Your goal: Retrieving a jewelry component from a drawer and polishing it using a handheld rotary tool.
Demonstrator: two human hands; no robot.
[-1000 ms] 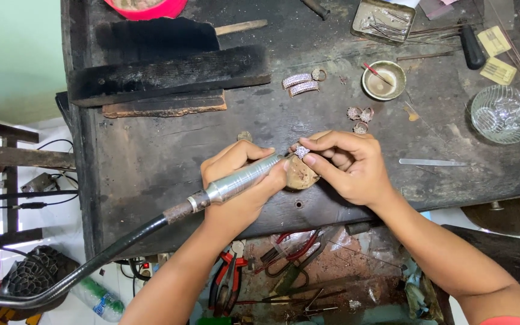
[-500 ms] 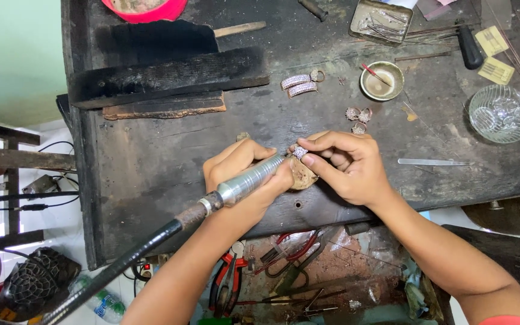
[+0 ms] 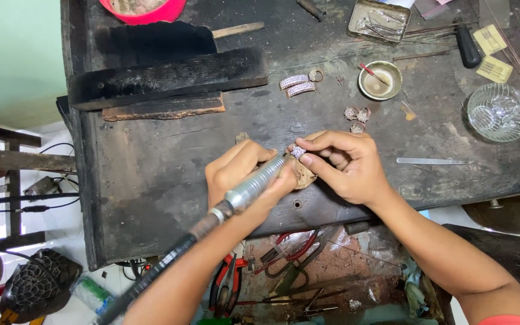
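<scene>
Fingers of right hand [image 3: 347,168] pinching jewelled piece [image 3: 298,151], left hand [image 3: 242,177] gripping rotary handpiece [image 3: 254,186], bench edge [image 3: 332,219] close

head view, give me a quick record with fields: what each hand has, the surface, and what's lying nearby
left hand: left hand grips a silver rotary handpiece, tip at the piece
right hand: right hand pinches a small jewelled piece over a wooden peg
surface: dark worn workbench
nearby: small bowl, glass dish, tweezers, two jewelled bands, metal tin
below bench: pliers in a tray
</scene>
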